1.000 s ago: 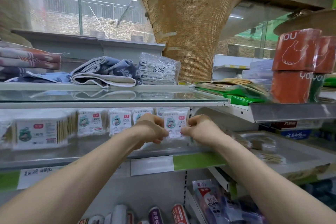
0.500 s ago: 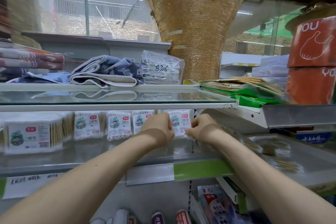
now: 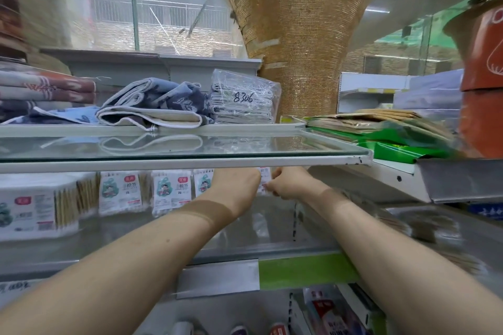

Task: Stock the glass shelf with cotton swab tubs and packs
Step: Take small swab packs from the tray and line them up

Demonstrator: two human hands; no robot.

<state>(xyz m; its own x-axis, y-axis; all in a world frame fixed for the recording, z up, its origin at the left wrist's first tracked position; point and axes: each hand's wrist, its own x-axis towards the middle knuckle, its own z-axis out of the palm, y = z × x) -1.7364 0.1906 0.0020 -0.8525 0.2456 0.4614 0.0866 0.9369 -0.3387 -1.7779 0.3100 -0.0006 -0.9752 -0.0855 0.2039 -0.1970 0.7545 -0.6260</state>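
Both my hands reach under the upper glass shelf to a white cotton swab pack at the right end of a row. My left hand grips its left side and my right hand pinches its right side; the hands and the shelf edge hide most of the pack. More swab packs stand upright to the left on the lower glass shelf. A bigger swab box stands at the far left.
Folded towels and a bagged stack marked 8306 lie on the upper shelf. Green and brown flat packs and orange rolls sit to the right. A gold mesh column rises behind. Bottles stand below.
My view has tipped upward, so the upper shelf edge now covers the pack's top. Both hands stay on the same pack and have pushed it deeper into the shelf.
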